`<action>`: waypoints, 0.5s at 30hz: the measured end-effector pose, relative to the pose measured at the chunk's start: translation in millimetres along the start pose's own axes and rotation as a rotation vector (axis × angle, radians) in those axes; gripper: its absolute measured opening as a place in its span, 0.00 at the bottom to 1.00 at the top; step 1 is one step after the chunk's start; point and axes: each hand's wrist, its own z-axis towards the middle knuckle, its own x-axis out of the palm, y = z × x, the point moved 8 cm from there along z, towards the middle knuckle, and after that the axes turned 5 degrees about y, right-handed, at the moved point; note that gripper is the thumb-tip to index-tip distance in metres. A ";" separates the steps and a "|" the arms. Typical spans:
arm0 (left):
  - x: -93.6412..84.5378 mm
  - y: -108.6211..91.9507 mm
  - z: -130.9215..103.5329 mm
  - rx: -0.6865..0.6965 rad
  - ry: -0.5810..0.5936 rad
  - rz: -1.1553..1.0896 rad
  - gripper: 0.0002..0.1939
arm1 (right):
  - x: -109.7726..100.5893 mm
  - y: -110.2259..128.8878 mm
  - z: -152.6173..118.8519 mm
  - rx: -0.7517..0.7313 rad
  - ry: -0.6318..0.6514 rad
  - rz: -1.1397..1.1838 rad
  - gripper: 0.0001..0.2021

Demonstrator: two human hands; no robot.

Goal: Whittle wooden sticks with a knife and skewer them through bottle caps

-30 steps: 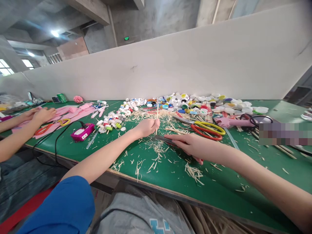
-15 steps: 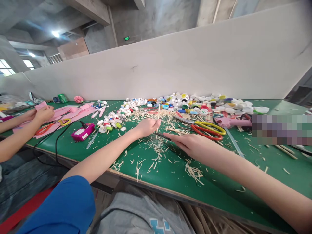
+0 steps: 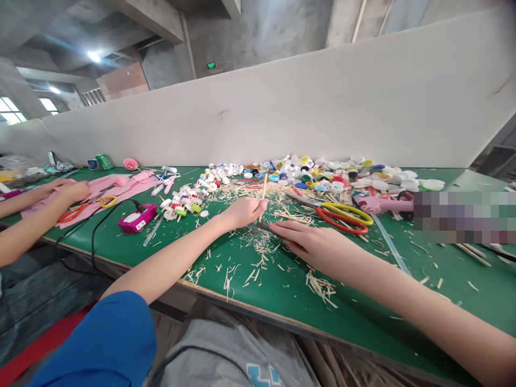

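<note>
A green desk (image 3: 355,322) is backed by a pale partition (image 3: 282,107), along which bottle caps (image 3: 302,167) are heaped at the desk's back edge. A thin wooden stick (image 3: 264,188) is pinched in the left hand (image 3: 244,211), nearly upright, midway between front and back edges. A dark tool (image 3: 264,227) is grasped in the right hand (image 3: 312,242), its tip set by the stick's lower end; whether they touch cannot be told. Shavings (image 3: 262,244) are strewn toward the front edge. Scissors (image 3: 349,214) are laid beyond the right hand.
</note>
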 end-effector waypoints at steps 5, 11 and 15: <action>0.3 -0.9 1.1 -0.002 0.002 -0.004 0.31 | -0.3 2.9 -1.9 -0.036 -0.036 -0.079 0.24; 0.8 2.2 1.3 -0.016 -0.003 -0.002 0.30 | -1.5 3.9 -3.0 -0.088 -0.067 -0.132 0.30; 1.7 2.6 1.0 -0.010 0.001 0.006 0.31 | -2.3 7.1 -3.7 -0.098 -0.055 -0.178 0.33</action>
